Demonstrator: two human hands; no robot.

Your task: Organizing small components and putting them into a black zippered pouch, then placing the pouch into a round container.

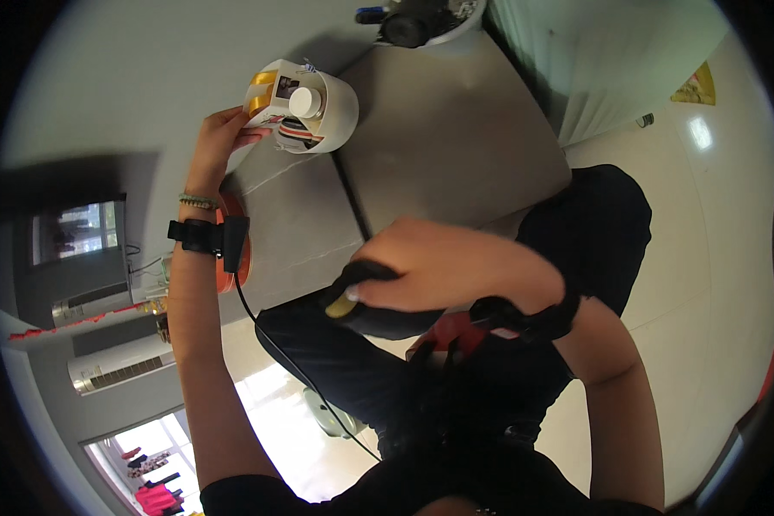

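At the upper left, my left hand [224, 139] grips the side of a small white box [271, 96] with gold rounded pieces showing in it. The box rests against a white round holder [342, 112], which also contains a bottle with a white cap [305, 102] and some dark striped things. Over my lap, my right hand [400, 271] is closed round a black curved object [361, 277] with a yellowish tip; its kind cannot be made out. Something red [451, 335] shows below that hand, partly covered.
The holder stands on a grey-brown table [456, 129] with a dark seam. A white tub [460, 30] with black items is at the far edge. An orange-red round thing [235, 241] lies beside my left forearm. A cable [292, 361] runs from my left wrist.
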